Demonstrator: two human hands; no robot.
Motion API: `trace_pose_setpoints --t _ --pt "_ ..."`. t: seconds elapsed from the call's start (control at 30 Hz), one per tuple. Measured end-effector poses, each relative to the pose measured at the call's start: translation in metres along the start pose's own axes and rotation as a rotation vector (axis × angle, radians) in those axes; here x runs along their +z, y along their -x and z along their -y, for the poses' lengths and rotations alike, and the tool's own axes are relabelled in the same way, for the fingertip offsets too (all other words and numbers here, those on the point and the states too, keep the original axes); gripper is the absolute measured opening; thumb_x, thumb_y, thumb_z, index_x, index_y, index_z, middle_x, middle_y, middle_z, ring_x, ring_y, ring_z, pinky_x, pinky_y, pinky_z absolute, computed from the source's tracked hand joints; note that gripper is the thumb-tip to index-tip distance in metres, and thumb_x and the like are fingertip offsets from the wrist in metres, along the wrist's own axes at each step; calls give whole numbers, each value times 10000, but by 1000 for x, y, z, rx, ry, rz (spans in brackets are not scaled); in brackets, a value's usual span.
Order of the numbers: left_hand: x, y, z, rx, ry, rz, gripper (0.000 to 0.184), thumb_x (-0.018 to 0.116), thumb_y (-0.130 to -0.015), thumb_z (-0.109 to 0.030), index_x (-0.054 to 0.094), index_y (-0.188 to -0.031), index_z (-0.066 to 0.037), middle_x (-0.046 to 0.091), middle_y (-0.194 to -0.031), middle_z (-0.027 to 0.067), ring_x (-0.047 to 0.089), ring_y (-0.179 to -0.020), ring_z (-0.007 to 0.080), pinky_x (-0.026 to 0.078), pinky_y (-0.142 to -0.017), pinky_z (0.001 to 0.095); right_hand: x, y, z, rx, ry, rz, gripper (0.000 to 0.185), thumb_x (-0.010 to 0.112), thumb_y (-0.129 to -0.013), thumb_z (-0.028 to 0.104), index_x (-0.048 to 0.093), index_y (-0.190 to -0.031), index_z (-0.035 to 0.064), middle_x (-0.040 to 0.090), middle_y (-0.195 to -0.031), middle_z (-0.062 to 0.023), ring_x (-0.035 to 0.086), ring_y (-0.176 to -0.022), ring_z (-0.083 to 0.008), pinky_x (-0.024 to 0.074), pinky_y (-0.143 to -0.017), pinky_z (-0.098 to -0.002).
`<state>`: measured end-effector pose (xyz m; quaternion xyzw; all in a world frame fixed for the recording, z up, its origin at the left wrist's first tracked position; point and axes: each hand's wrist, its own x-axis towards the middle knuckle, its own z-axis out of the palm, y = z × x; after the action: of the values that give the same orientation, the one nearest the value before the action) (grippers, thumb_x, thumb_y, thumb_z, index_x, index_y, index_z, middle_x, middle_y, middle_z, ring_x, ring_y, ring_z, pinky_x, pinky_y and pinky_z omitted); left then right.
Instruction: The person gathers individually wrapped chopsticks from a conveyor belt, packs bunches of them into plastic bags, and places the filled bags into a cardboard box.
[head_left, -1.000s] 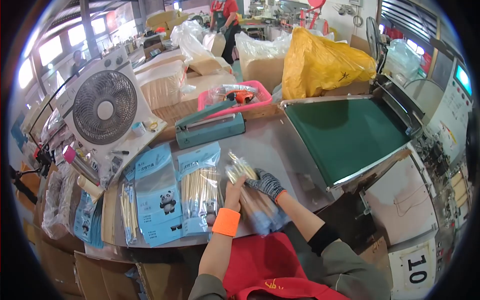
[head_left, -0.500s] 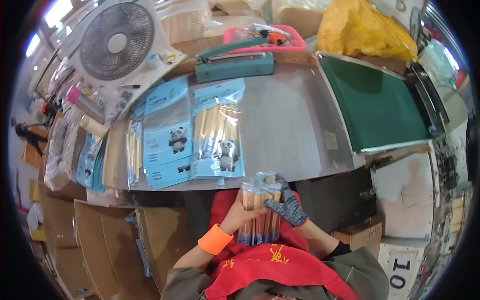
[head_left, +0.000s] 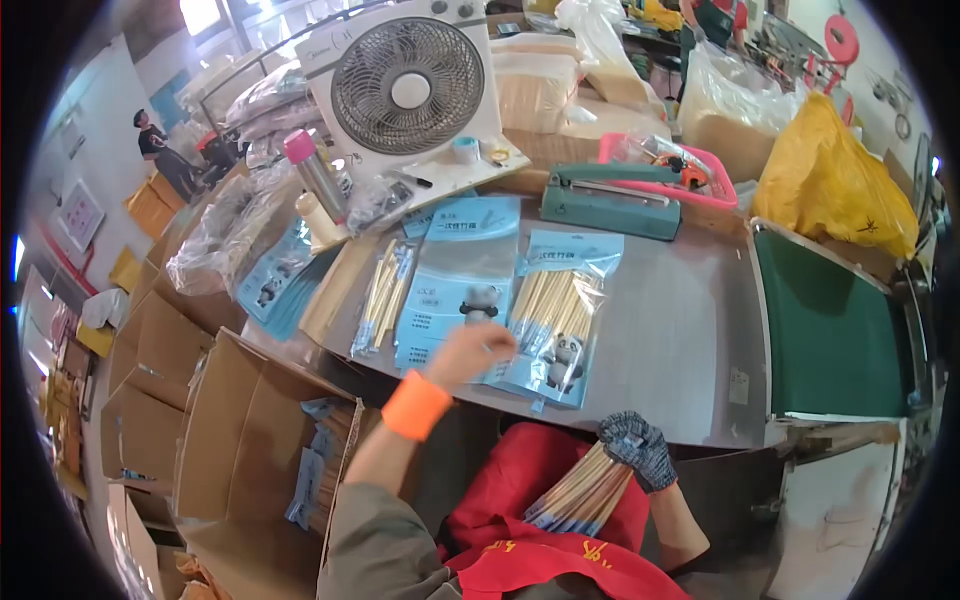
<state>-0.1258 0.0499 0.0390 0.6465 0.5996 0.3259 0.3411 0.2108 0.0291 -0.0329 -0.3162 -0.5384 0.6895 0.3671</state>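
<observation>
My left hand [head_left: 470, 354], with an orange wristband, is over a stack of blue printed bags [head_left: 455, 270] with a panda picture. Its fingers are loosely bent and apart, with nothing visible in them. Beside it lies a blue and clear bag filled with chopsticks [head_left: 553, 305]. My right hand [head_left: 638, 450], in a grey knitted glove, is closed around one end of a bundle of wrapped chopsticks [head_left: 585, 490]. The bundle slants over my red apron [head_left: 510, 465], its blue-printed ends toward me.
Loose wrapped chopsticks [head_left: 382, 295] lie left of the bag stack. Behind stand a fan [head_left: 410, 90], a teal sealer [head_left: 610, 205] and a pink basket [head_left: 720, 185]. A green panel [head_left: 835, 325] is at right. Cardboard boxes [head_left: 240, 430] stand at lower left; a person [head_left: 165, 155] is far left.
My left hand has let go of the chopsticks and moved forward to the blue bags. The bundle, now in my right hand alone, has tilted. The view has turned left and up.
</observation>
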Motion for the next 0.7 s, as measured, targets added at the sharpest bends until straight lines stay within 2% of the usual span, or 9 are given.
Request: trace_pose_setpoints --t 0.03,0.1,0.2,0.27,0.33,0.43,0.53,0.6,0.7 --pt "-28 -19 33 163 -206 -164 239 704 -732 -214 648 -913 -69 640 -854 93 610 -829 259 477 -757 365 0 2 1 24 -36 -40 315 709 -673 -13 659 -982 15 612 -1005 -97 588 -936 -202 485 -845 -310" --pt "-66 -45 88 177 -374 -88 257 732 -699 -236 653 -887 -79 622 -828 91 591 -837 261 463 -769 368 2 2 1 19 -60 -33 312 708 -679 -9 659 -986 12 609 -1018 -96 586 -948 -203 488 -838 -303" --pt "-74 -58 148 108 -360 39 293 752 -667 -261 650 -872 -78 607 -847 99 580 -834 268 455 -769 375 3 -2 2 -10 -24 -20 297 701 -692 -4 660 -986 7 598 -1045 -97 582 -967 -202 492 -827 -290" --pt "-79 -69 156 74 -380 75 288 753 -664 -252 650 -871 -80 602 -849 100 581 -834 262 456 -758 367 2 -2 3 -19 32 -40 285 695 -700 -4 661 -982 6 592 -1059 -99 580 -973 -201 494 -824 -285" --pt "-66 -73 154 12 -389 134 283 754 -662 -242 650 -871 -82 597 -851 102 582 -834 256 457 -747 360 3 1 3 56 -63 -87 305 717 -709 2 656 -1008 9 624 -1032 -81 580 -982 -184 463 -888 -313" --pt "-68 -63 133 -80 -322 73 227 744 -672 -229 655 -832 -94 598 -832 94 584 -809 251 459 -724 345 2 2 2 19 -12 -61 294 703 -721 -5 654 -1010 5 621 -1035 -79 578 -988 -179 462 -894 -311" --pt "-69 -61 128 34 -356 11 174 718 -699 -219 655 -790 -84 614 -790 96 593 -777 244 463 -706 339 2 2 1 -55 76 -36 294 695 -727 -12 651 -1017 9 619 -1035 -75 582 -978 -172 465 -894 -306" --pt "-67 -69 128 -88 -390 -5 163 696 -730 -166 658 -827 -41 634 -807 106 599 -767 212 467 -693 316 7 3 8 41 -57 -44 307 699 -721 -8 647 -1023 12 619 -1039 -77 585 -978 -182 467 -894 -311" --pt "-73 -77 145 20 -426 -33 171 667 -761 -164 663 -869 -31 648 -837 113 616 -759 229 473 -687 318 5 7 8 123 -134 -72 318 703 -718 -8 643 -1029 14 620 -1042 -78 581 -993 -190 460 -905 -317"
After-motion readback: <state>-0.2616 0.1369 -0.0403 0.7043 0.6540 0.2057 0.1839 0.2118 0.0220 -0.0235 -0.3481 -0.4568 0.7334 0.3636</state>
